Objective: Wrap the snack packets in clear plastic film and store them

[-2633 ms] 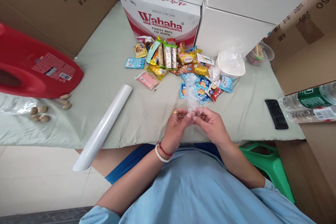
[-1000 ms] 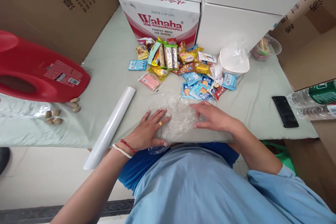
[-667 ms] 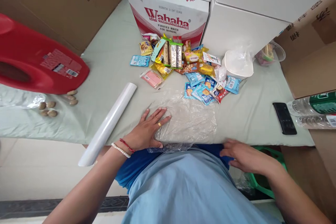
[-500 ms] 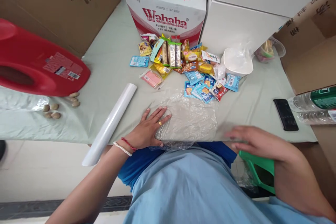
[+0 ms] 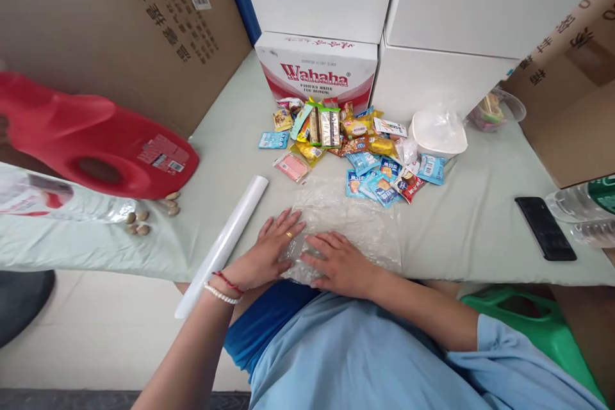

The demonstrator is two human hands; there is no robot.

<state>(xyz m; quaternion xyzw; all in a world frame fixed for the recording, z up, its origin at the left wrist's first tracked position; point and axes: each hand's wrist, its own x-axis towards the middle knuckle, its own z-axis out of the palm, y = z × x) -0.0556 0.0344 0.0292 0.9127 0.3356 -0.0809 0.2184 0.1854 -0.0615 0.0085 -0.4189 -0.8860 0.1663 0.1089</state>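
Observation:
A crinkled sheet of clear plastic film [image 5: 369,221] lies flat at the table's front edge. On its left side rests my left hand [image 5: 271,246], palm down with the fingers spread. My right hand [image 5: 341,262] lies flat on the same film, close beside the left, fingers stretched out. Neither hand grips anything. Left of them a white roll [image 5: 225,240] lies slantwise, its lower end jutting past the table edge. Beyond the film is a heap of wrapped snacks [image 5: 358,128], with several blue packets [image 5: 379,187] nearest to it and a pink packet [image 5: 292,166] at its left.
A red jug [image 5: 120,141] lies at the left, with small brown round things [image 5: 139,223] near it. Behind the snacks stands a Wahaha carton [image 5: 317,67]. A white bowl [image 5: 437,134], a black phone [image 5: 545,229] and clear bottles [image 5: 576,202] are at the right.
My right hand has moved left from beside the film onto it, next to my left hand. My left hand stays on the film. The camera view has shifted.

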